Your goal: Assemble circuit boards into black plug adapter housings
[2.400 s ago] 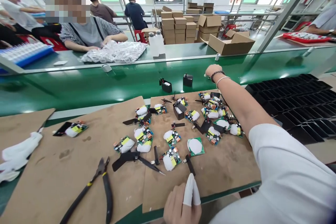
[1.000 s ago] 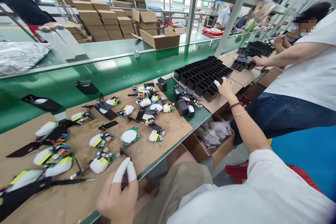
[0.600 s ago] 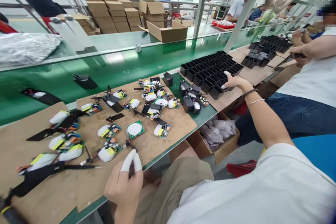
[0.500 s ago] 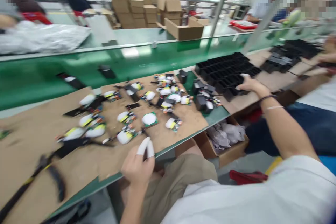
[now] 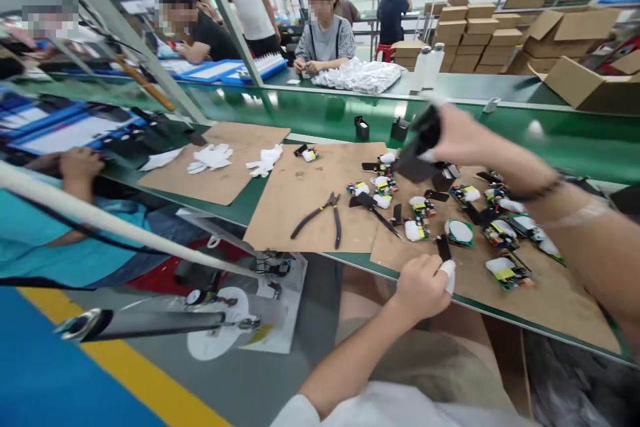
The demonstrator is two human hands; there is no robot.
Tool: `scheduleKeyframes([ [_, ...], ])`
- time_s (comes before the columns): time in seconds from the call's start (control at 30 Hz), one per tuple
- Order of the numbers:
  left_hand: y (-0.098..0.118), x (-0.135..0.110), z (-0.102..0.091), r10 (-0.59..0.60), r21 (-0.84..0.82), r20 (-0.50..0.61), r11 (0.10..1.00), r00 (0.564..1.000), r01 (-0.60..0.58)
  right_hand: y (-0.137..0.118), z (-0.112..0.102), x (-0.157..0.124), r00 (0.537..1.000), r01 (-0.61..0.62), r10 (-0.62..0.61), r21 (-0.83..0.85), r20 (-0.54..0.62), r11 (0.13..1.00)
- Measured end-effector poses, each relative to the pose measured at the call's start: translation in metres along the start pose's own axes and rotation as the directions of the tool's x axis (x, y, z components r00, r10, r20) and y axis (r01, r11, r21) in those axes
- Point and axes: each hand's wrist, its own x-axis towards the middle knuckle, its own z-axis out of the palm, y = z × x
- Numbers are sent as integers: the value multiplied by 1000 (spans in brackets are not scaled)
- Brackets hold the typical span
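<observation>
My right hand, fingertips in white covers, grips a blurred black plastic case above the far part of the cardboard. My left hand is closed at the table's front edge, its white-covered fingertips together. A small black strip lies just beyond those fingertips; I cannot make out whether they hold it. Near it sits a green circuit board with a round white top. Several small circuit boards with white and yellow parts lie around. Cutting pliers with black handles rest open to the left.
Two black cases stand on the green belt behind the cardboard. White gloves lie farther left. A co-worker's hand is at the left, beside a pale slanting pole. Cartons are stacked behind.
The view has swung left. My right hand, earlier reaching to the rows of black cases at the right, now carries a black case over the boards. My left hand stays closed at the front edge.
</observation>
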Motion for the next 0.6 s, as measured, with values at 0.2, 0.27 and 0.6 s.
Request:
scheduleKeyframes([
  [0.2, -6, 0, 7, 49, 5, 55, 999, 997, -49, -114, 107, 72, 964, 60, -41, -67, 264, 996],
  [0.27, -9, 0, 9, 61, 11, 38, 998, 997, -62, -122, 127, 75, 942, 67, -41, -67, 332, 996],
  [0.6, -8, 2, -18, 76, -89, -224, 991, 972, -98, -32, -23, 1, 985, 69, -36, -195, 171, 978],
])
